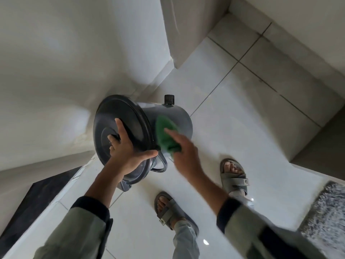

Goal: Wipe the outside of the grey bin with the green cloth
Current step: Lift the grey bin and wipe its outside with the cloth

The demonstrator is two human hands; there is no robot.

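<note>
Right hand: right hand (183, 146) is pretty blurry, fingers stretched out flat, pressing a crumpled green cloth (165, 135) against the bin's side wall. It's not really gripping it, more pinning it there.
Left hand: left hand (128, 148) is spread on the dark round lid (119, 128), fingertips curled round the lid's centre knob, thumb out over the lid rim toward the cloth.
Bin: round grey plastic bin (179, 118) is tipped over at an angle, lid facing the camera, with a loop side handle (162, 165) just below the cloth. Black screw-cap-looking bit (169, 99) sits on the bin's far side.
Floor: glossy white tiled floor (233, 118) under the bin.
Feet: grey strap sandals (234, 174) near the bin; each has a small logo tag, too small to read.
Mat: speckled grey mat (326, 217) well away from the bin.
</note>
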